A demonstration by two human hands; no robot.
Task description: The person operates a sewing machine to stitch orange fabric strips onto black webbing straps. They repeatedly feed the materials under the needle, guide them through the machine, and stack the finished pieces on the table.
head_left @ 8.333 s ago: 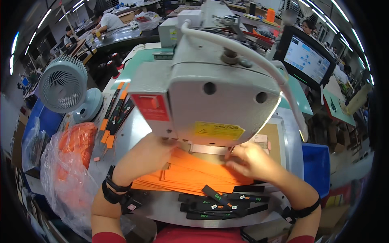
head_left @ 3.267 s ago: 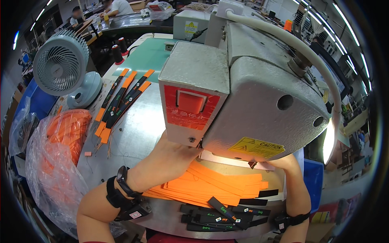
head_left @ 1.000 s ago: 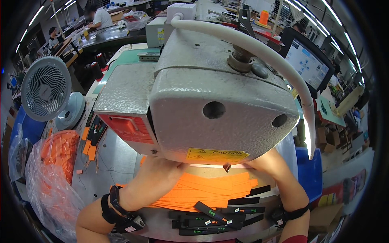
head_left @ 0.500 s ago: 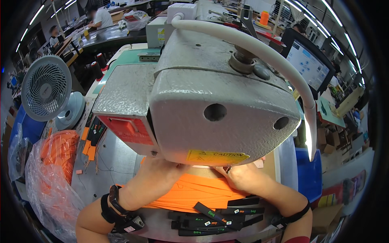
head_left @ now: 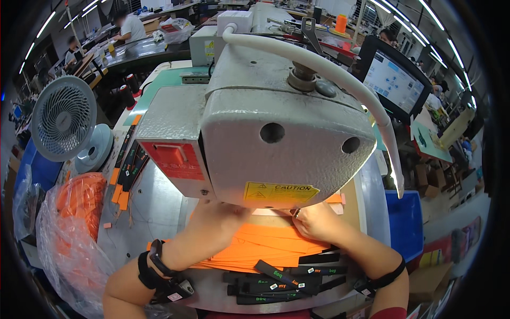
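Note:
A large grey sewing machine head fills the middle of the view, and both my hands reach under its front edge. My left hand rests at its lower left, with fingertips hidden beneath the machine. At the lower right, my right hand has bent fingers; a small shiny metal thing shows at them, too small to name. Between and below the hands lies a fanned pile of orange fabric strips. Nearer to me are several black printed straps. What is under the machine head cannot be seen.
Left of the machine stand a grey fan, more black and orange straps and a clear plastic bag with orange material. A screen and a blue bin are on the right. Other people sit farther back.
The view has shifted a little, so the machine head and screen appear farther left. Both hands stay at the machine's front edge, with only slight movement. The straps lie as before.

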